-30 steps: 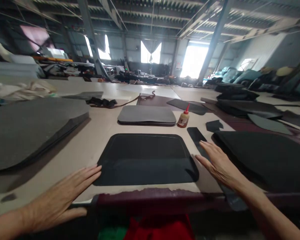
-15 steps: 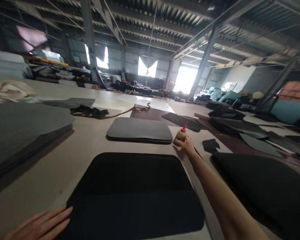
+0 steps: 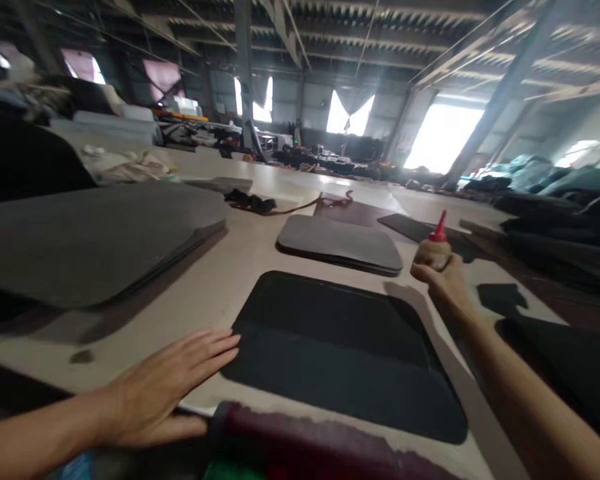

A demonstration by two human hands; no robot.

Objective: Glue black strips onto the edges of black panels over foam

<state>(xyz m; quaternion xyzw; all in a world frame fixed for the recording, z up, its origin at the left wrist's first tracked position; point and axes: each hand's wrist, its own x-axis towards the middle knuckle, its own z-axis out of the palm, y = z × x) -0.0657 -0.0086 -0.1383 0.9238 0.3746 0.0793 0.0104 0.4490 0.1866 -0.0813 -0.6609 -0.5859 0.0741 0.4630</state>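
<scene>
My right hand (image 3: 447,283) is wrapped round a squeeze bottle (image 3: 431,255) with a red pointed nozzle and brownish contents. The bottle is held upright, raised above the table near the far right corner of a black rounded panel (image 3: 340,353). That panel lies flat in front of me. My left hand (image 3: 170,380) has its fingers stretched out, the tips at the panel's left edge and the thumb apart near the table's front edge. Behind the panel lies a short stack of grey rounded panels (image 3: 340,241).
A big stack of grey sheets (image 3: 105,233) lies at the left. Dark sheets (image 3: 570,373) lie at the right, with a small black scrap (image 3: 503,298) near them. A brown strap (image 3: 300,208) trails at the back. A maroon roll (image 3: 300,440) runs along the table's front edge.
My right hand has lifted the bottle off the table. My view has swung left and takes in more of the table's front edge. The left hand still lies by the panel's left edge.
</scene>
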